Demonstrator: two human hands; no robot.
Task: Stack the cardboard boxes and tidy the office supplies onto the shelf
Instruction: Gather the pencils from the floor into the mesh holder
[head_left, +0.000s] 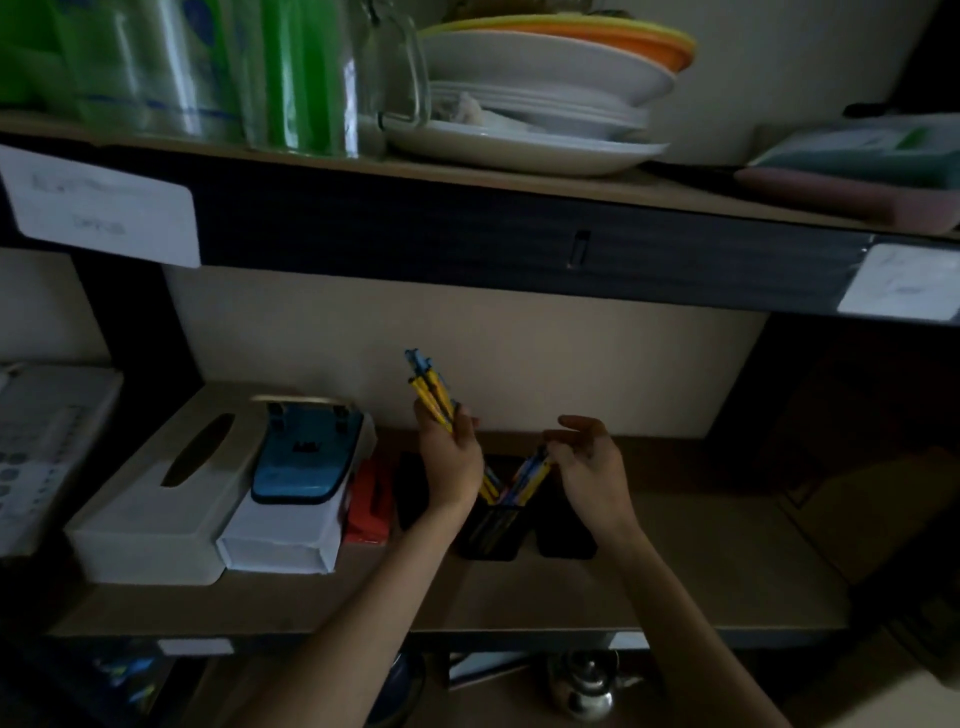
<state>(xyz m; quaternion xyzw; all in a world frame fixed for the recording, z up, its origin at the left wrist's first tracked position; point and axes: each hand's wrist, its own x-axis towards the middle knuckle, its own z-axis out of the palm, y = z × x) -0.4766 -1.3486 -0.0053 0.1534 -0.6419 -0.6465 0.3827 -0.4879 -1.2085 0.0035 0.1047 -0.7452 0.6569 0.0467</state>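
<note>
Pen bunch | gripped by left hand fingers, above holder | right hand fingers pinch standing pens

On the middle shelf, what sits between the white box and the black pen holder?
In the head view, a red item and a dark object, partly behind the left hand, which grips pens.

The lower shelf board is pale wood with a dark front edge. Along its back, from the left, sit a white tissue box, a white carton touching it, a red object and black pen holders close together. The upper shelf carries a glass jug, stacked white plates and a pink-edged container.
</note>
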